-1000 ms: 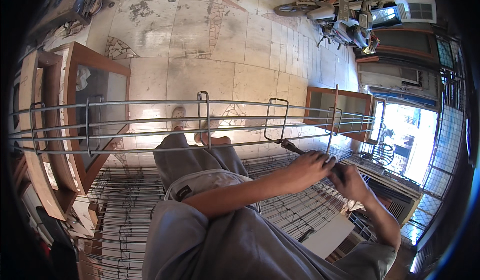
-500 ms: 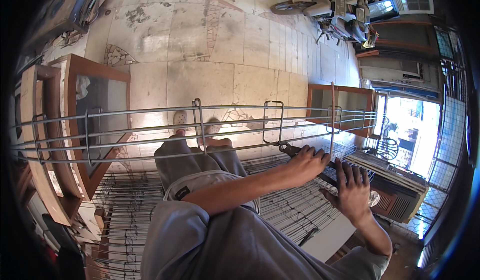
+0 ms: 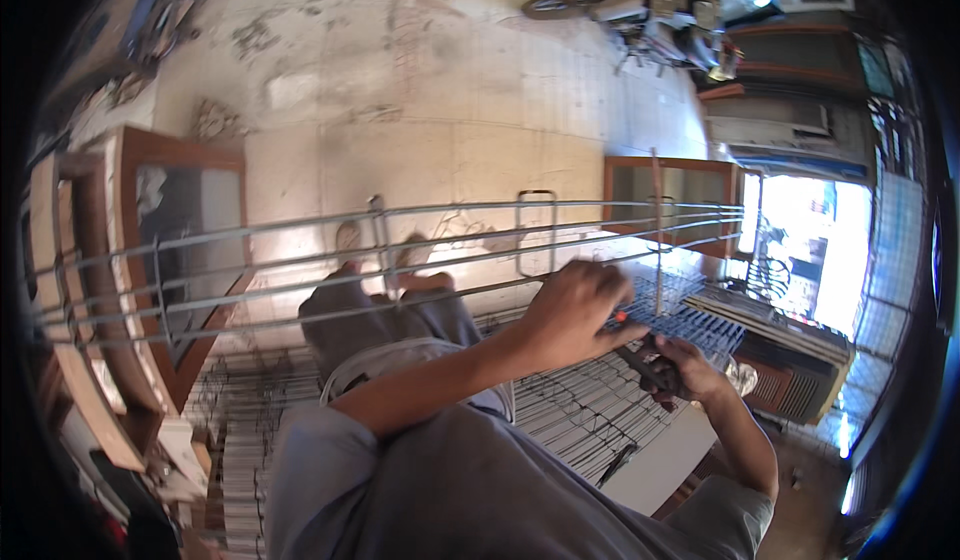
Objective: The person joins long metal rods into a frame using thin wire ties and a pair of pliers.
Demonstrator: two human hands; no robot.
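We saw the left hand [image 3: 575, 315], which had lain lower beside the right, risen to the long steel bars [image 3: 300, 270] of the rebar cage, its fingers curled tight around a red-tipped tool [image 3: 640, 350]. The right hand [image 3: 685, 375] had drawn back beneath it, fingers closed on the tool's dark handles, above the stacked wire frames [image 3: 580, 410].

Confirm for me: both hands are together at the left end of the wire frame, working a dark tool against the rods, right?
Not quite. The left hand and right hand meet at the right end of the wire frame, as the head view shows. They do hold a dark tool against the rods.
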